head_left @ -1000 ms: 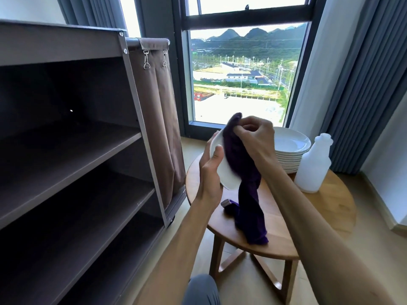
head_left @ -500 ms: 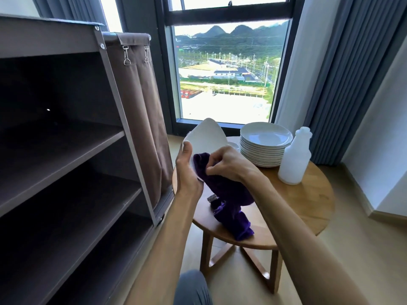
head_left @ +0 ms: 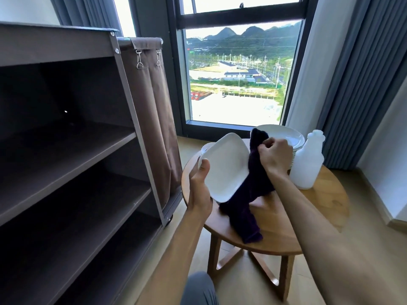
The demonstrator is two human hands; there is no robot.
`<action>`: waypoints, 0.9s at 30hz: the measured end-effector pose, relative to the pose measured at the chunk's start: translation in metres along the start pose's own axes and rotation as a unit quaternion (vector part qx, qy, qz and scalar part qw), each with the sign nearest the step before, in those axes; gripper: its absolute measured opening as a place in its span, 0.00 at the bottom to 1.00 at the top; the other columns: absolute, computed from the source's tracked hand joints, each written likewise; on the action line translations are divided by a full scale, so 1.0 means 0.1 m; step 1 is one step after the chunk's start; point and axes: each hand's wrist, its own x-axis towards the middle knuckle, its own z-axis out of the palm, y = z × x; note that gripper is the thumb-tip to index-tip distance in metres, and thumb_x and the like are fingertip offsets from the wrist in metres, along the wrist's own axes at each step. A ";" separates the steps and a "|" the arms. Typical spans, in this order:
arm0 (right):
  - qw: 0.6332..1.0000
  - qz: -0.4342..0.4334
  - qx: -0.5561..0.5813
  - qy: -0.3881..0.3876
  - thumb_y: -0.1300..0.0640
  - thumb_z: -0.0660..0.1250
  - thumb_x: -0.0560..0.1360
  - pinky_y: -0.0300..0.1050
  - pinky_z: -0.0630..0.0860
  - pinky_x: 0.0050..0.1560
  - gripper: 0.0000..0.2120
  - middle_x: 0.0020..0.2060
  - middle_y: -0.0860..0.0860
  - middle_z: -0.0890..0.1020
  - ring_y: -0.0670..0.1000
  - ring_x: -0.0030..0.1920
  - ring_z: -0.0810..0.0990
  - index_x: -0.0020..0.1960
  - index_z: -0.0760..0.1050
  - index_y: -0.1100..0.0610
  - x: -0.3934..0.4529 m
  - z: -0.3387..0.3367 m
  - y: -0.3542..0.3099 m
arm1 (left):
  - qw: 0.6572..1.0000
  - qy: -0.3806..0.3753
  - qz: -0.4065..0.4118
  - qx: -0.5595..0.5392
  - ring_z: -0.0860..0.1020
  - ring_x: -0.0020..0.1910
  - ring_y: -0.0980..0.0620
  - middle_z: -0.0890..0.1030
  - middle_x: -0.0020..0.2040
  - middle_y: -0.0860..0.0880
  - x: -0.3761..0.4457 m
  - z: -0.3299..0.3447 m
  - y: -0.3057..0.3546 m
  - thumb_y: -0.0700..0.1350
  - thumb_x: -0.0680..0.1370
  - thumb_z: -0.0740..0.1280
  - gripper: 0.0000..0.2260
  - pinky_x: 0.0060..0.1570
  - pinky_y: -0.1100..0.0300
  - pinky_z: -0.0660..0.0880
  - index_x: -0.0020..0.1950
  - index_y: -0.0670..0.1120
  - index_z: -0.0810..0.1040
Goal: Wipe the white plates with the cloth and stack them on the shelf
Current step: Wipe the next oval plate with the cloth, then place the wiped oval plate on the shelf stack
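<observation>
The left hand (head_left: 199,188) is gripping a white plate (head_left: 224,166) by its lower left rim, thumb lying on the face, holding it tilted above the round wooden counter (head_left: 312,219), while the right hand (head_left: 274,156) is clenching a dark purple cloth (head_left: 253,190) against the plate's right edge, the cloth's tail trailing down onto the counter. Just behind the right hand a stack of white plates (head_left: 286,134) is sitting on the counter, with a white plastic bottle (head_left: 308,164) standing beside it. To the left the dark shelf (head_left: 72,155) unit is standing with a brown fabric bag (head_left: 152,111) hanging off its end.
</observation>
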 end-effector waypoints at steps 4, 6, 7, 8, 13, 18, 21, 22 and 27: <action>0.985 0.117 -0.073 -0.105 0.56 0.67 0.77 0.49 0.75 0.55 0.08 0.52 0.60 0.85 0.62 0.56 0.82 0.50 0.84 0.56 -0.07 0.14 0.41 | 0.996 0.089 -0.014 -0.014 0.82 0.56 0.41 0.85 0.53 0.44 0.08 -0.08 0.04 0.51 0.86 0.58 0.14 0.49 0.51 0.82 0.60 0.49 0.80; 0.970 0.150 -0.104 -0.161 0.46 0.61 0.81 0.54 0.71 0.63 0.16 0.58 0.60 0.83 0.63 0.63 0.78 0.53 0.83 0.56 -0.17 0.21 0.50 | 0.994 0.095 -0.048 -0.026 0.84 0.49 0.44 0.87 0.45 0.48 0.10 -0.06 0.10 0.51 0.87 0.55 0.15 0.49 0.52 0.80 0.55 0.49 0.81; 0.969 0.159 -0.083 -0.170 0.42 0.57 0.82 0.56 0.68 0.66 0.22 0.60 0.61 0.81 0.63 0.65 0.77 0.57 0.82 0.56 -0.19 0.24 0.48 | 0.993 0.094 -0.062 -0.027 0.84 0.46 0.46 0.87 0.43 0.49 0.12 -0.07 0.12 0.51 0.87 0.55 0.16 0.48 0.52 0.80 0.54 0.49 0.81; 0.970 0.158 -0.032 -0.181 0.40 0.52 0.83 0.56 0.67 0.67 0.27 0.61 0.61 0.81 0.63 0.65 0.76 0.58 0.81 0.58 -0.19 0.25 0.40 | 0.993 0.091 -0.075 -0.027 0.84 0.45 0.46 0.87 0.42 0.49 0.13 -0.09 0.14 0.51 0.87 0.55 0.16 0.48 0.52 0.79 0.53 0.49 0.81; 0.932 0.100 0.230 -0.263 0.31 0.55 0.76 0.54 0.73 0.60 0.23 0.57 0.53 0.80 0.57 0.58 0.77 0.52 0.79 0.46 -0.25 0.28 -0.18 | 0.989 0.100 -0.106 -0.022 0.82 0.48 0.41 0.84 0.49 0.41 0.26 -0.28 0.32 0.52 0.84 0.58 0.16 0.48 0.51 0.78 0.57 0.44 0.81; 0.925 0.047 0.284 -0.249 0.68 0.64 0.75 0.47 0.78 0.48 0.20 0.51 0.55 0.80 0.56 0.52 0.79 0.65 0.76 0.58 -0.47 0.45 -0.63 | 0.988 0.119 -0.067 -0.067 0.83 0.45 0.40 0.85 0.44 0.42 0.18 -0.63 0.81 0.59 0.82 0.55 0.23 0.49 0.52 0.77 0.49 0.43 0.82; 0.906 0.083 0.339 -0.238 0.70 0.62 0.73 0.51 0.79 0.53 0.16 0.50 0.56 0.82 0.59 0.54 0.80 0.55 0.79 0.56 -0.70 0.68 -0.94 | 0.987 0.158 0.039 -0.013 0.82 0.53 0.40 0.84 0.49 0.40 -0.05 -0.81 1.01 0.58 0.81 0.57 0.23 0.53 0.50 0.76 0.55 0.40 0.81; 0.899 0.098 0.355 -0.236 0.71 0.61 0.73 0.48 0.78 0.51 0.16 0.48 0.56 0.82 0.58 0.53 0.80 0.53 0.80 0.56 -0.79 0.75 -1.10 | 0.980 0.174 0.090 0.014 0.82 0.56 0.41 0.83 0.53 0.40 -0.15 -0.88 1.05 0.57 0.79 0.60 0.23 0.53 0.50 0.78 0.60 0.40 0.79; 0.842 0.155 0.431 -0.285 0.74 0.58 0.75 0.40 0.77 0.39 0.17 0.41 0.53 0.80 0.49 0.40 0.77 0.55 0.81 0.63 -1.23 1.09 -1.83 | 0.921 0.240 0.234 0.200 0.71 0.62 0.76 0.70 0.70 0.61 -0.53 -1.39 1.21 0.57 0.70 0.73 0.41 0.56 0.76 0.72 0.79 0.53 0.59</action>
